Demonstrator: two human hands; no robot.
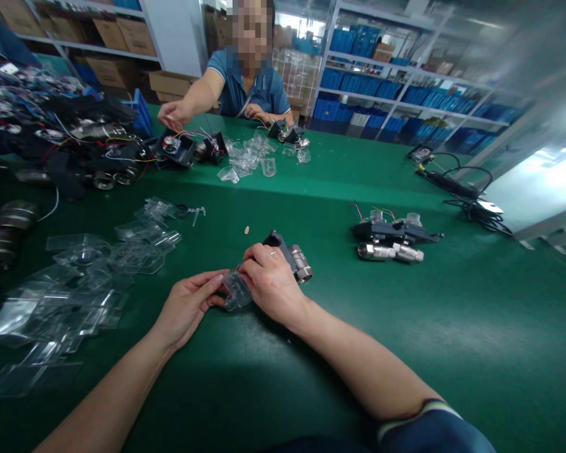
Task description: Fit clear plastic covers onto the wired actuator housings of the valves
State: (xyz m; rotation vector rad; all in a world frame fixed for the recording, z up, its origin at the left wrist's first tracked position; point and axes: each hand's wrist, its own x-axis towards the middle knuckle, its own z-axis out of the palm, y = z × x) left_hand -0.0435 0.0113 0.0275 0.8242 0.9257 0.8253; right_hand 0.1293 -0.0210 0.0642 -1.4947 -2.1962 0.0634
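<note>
Between my two hands is a small clear plastic piece (237, 292), its shape partly covered by fingers. My left hand (188, 305) pinches its left edge between thumb and fingers. On the other side, the closed fingers of my right hand (271, 280) grip its upper right edge. Just beyond my right hand lies a black housing with a metal fitting (302, 263), partly hidden behind that hand. Off to the right rest two more black housings (396, 231) with silver metal fittings (377, 251), clear caps and loose wires.
Clear plastic pieces (80, 296) are spread over the green table (453, 352) on the left. Black housings and wires (99, 138) are heaped at the far left. Across the table sits a co-worker (249, 88), one hand reaching to a housing. Black cables (462, 189) lie at the right.
</note>
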